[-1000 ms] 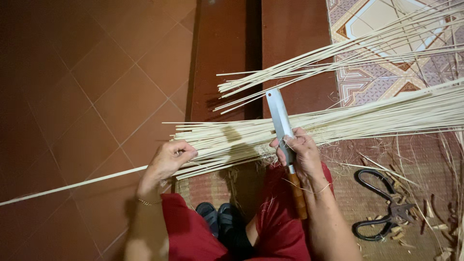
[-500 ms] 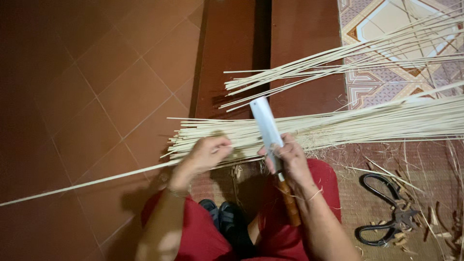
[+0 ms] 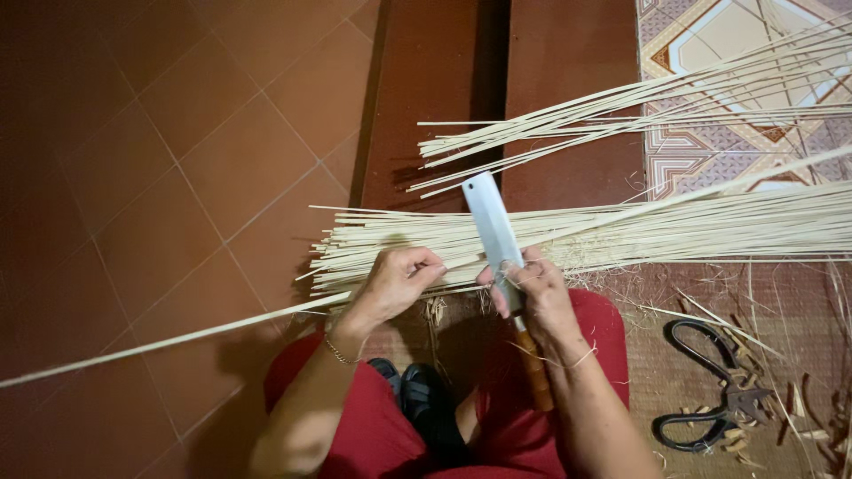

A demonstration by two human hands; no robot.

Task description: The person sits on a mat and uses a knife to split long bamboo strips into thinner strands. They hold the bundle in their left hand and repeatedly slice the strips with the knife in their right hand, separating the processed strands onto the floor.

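A thick bundle of pale bamboo strips [image 3: 621,232] lies across the floor in front of my knees. My right hand [image 3: 532,288] grips a broad flat knife [image 3: 493,226] with a wooden handle [image 3: 535,372], its blade pointing away over the bundle. My left hand [image 3: 398,282] pinches one long strip [image 3: 160,340] close beside the blade; that strip runs out to the lower left. A second, looser fan of strips [image 3: 639,111] lies farther away.
Black scissors [image 3: 710,399] lie on a woven mat at the lower right among shavings and offcuts. A patterned tile area [image 3: 710,53] is at the upper right, red-brown floor tiles [image 3: 177,177] on the left. My red trousers and dark shoes [image 3: 417,395] are below.
My left hand has slid right along the long strip, from its spot at the bundle's left end to right beside the knife blade. The right hand and knife shifted slightly left.
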